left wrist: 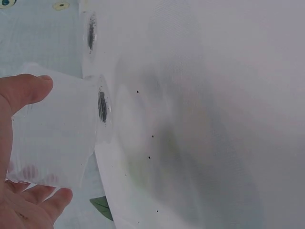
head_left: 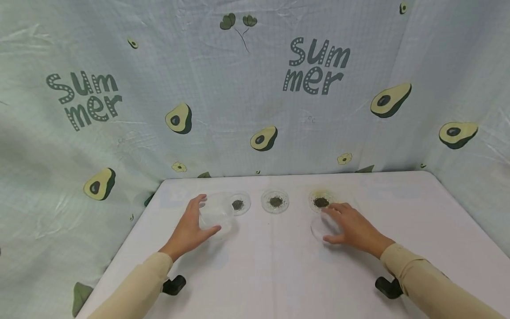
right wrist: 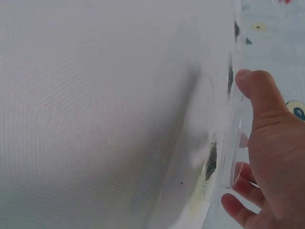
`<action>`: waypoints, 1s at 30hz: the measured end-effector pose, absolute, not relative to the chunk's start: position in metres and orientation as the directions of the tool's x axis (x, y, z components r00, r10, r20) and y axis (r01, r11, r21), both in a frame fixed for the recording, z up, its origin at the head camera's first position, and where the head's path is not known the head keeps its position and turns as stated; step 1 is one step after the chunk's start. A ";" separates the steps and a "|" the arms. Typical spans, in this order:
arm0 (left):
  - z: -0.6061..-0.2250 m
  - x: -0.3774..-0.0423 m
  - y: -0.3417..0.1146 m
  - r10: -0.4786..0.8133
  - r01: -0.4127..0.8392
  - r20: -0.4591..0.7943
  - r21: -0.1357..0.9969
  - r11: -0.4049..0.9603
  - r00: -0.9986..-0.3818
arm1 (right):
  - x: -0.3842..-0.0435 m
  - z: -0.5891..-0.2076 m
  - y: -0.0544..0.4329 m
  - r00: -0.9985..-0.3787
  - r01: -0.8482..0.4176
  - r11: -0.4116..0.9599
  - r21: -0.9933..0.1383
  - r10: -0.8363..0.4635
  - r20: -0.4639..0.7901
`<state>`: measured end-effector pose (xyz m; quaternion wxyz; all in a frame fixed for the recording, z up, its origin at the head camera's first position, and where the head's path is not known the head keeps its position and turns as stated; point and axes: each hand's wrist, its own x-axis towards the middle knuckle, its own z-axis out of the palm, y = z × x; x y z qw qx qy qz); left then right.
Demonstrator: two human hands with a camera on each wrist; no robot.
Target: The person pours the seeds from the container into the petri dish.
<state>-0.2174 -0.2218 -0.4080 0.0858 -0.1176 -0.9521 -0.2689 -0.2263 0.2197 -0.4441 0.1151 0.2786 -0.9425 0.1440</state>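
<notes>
My left hand (head_left: 189, 228) holds a clear plastic cup (head_left: 217, 212) above the table, thumb on one side and fingers on the other. In the left wrist view the cup (left wrist: 55, 129) is see-through, and no contents show in it. My right hand (head_left: 352, 227) grips a clear, shallow round lid or dish (head_left: 323, 227) by its edge, tilted just above the table. A row of clear petri dishes lies beyond the hands: a left dish (head_left: 247, 203), a middle dish (head_left: 276, 210) and a right dish (head_left: 312, 203). Each bears a small heap of dark granules (head_left: 276, 202).
The white-covered table (head_left: 275, 266) has its far edge close behind the dishes. A patterned cloth (head_left: 223, 97) hangs behind it. Some dark specks (left wrist: 152, 136) lie on the tabletop. Black wrist mounts (head_left: 174, 285) jut from both sleeves.
</notes>
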 end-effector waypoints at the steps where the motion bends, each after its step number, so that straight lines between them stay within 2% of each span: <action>1: -0.409 -0.217 -0.223 0.176 0.270 0.229 0.495 0.826 -0.957 | -0.227 -0.444 0.220 -0.817 -0.557 0.805 -0.204 -0.488 0.306; 17: -0.423 -0.218 -0.248 0.155 0.248 0.215 0.522 0.816 -0.964 | -0.236 -0.447 0.220 -0.863 -0.464 0.862 -0.207 -0.386 0.326; 30: -0.430 -0.226 -0.251 0.124 0.177 0.131 0.575 0.798 -0.984 | -0.246 -0.451 0.219 -0.877 -0.426 0.875 -0.231 -0.337 0.342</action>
